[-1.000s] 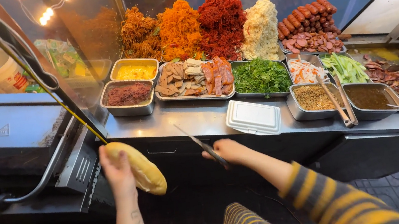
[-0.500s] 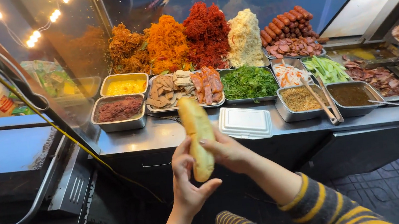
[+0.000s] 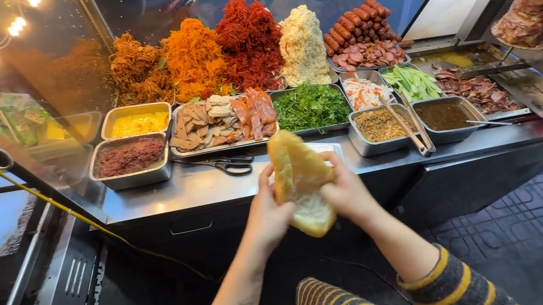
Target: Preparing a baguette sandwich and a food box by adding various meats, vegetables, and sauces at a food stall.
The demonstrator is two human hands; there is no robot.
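Both hands are on the bread roll [image 3: 301, 182] now: my left hand [image 3: 270, 212] grips one side, my right hand [image 3: 346, 195] the other, thumbs prying it apart in the air just above the steel surface [image 3: 174, 192]. It's split open, white crumb showing, nothing inside yet. Scissors [image 3: 231, 164] lie just beyond. Behind them sit trays of sliced meats [image 3: 223, 118], chopped greens [image 3: 310, 106], pâté [image 3: 130, 156] and sauce [image 3: 442, 115], all still untouched for this roll.
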